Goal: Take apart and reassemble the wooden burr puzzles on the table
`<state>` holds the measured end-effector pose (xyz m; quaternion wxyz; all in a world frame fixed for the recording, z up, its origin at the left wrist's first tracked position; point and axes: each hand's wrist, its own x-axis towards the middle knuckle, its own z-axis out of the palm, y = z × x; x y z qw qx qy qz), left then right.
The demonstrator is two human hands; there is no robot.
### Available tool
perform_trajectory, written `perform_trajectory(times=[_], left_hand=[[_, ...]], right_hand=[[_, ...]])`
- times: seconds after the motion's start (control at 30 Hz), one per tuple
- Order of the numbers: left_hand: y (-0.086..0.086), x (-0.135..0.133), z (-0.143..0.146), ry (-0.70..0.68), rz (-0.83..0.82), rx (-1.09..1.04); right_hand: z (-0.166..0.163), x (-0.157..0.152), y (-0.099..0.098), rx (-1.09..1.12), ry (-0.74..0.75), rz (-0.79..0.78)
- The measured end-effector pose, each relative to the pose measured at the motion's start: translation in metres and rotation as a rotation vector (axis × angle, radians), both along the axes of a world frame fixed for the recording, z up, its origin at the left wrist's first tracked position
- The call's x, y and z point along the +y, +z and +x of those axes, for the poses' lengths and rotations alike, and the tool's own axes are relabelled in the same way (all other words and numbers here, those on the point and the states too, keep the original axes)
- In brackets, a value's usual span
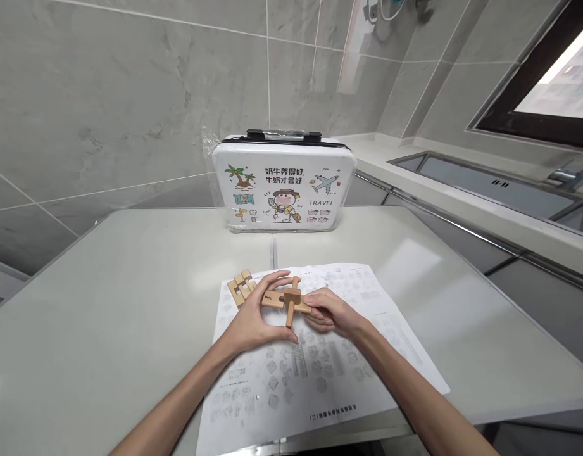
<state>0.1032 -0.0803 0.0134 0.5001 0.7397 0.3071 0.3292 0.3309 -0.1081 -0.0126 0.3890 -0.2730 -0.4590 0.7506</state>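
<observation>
A partly joined wooden puzzle (287,298), made of crossed notched bars, is held just above a printed instruction sheet (314,373). My left hand (256,316) curls round its left end, thumb and fingers closed on the wood. My right hand (330,311) pinches the right end of the same bar. Several loose notched wooden pieces (238,286) lie on the table at the sheet's top left corner, just beyond my left fingers.
The sheet lies on a pale grey table (106,304). A white carry case (284,183) with cartoon print and the word TRAVEL stands at the back against the tiled wall. A steel sink (500,183) and counter run along the right, below a window.
</observation>
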Motion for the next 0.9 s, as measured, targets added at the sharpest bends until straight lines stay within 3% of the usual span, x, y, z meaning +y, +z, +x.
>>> perform_trajectory(times=[0.27,0.57,0.77,0.9], left_hand=[[-0.0012,0.0033,0.0011,-0.029,0.062,-0.070],[0.0009,0.0018,0.0039,0.039,-0.083,-0.134],[0.0039,0.0035,0.0060,0.146,-0.143,-0.198],[0.0013,0.0047,0.0080,0.335,-0.052,-0.125]], right_hand=[[-0.0021,0.0011,-0.0005,0.017,-0.045,0.014],[-0.0045,0.0011,0.0030,0.006,-0.149,-0.005],[-0.0067,0.0047,0.0016,0.019,-0.382,-0.034],[-0.0020,0.0092,0.0026,0.112,-0.590,-0.087]])
